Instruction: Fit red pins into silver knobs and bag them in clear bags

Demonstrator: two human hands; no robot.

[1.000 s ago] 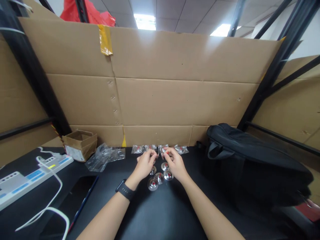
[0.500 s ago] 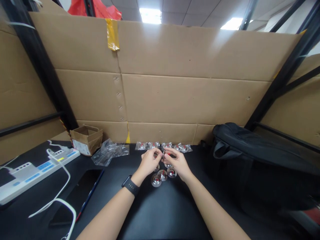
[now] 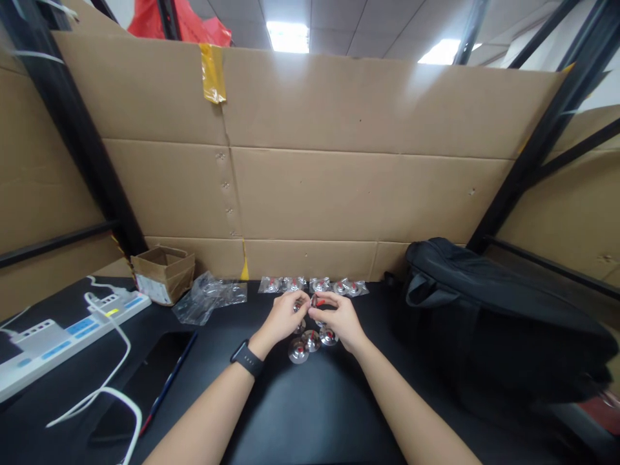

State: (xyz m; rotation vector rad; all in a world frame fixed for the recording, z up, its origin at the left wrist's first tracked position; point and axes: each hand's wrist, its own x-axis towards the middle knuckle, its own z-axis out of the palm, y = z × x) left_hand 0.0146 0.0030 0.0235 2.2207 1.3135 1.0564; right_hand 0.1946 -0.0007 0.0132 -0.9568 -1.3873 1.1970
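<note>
Over the tabletop's (image 3: 314, 413) middle, the right hand (image 3: 339, 318) pinches one small shiny piece (image 3: 314, 301); whether the left hand (image 3: 287, 316), fingertips beside it, grips too, I cannot tell. Three metal discs (image 3: 299, 351) show plainly on the near side, others part-hidden; five bagged discs (image 3: 320, 285) line the far side.

Your right hand (image 3: 338, 316) pinches a shiny piece (image 3: 314, 301) beside your left hand (image 3: 285, 314), metal discs (image 3: 298, 351) nearer you, wrapped pieces (image 3: 320, 285) beyond.

Up here two ceiling lights (image 3: 288, 37) glare white, spilling a pale sheen down the cardboard (image 3: 310, 194); the dark counter (image 3: 314, 413) gleams softly, the bag (image 3: 475, 323) sinks into shadow, its far end stretched, smeared.
</note>
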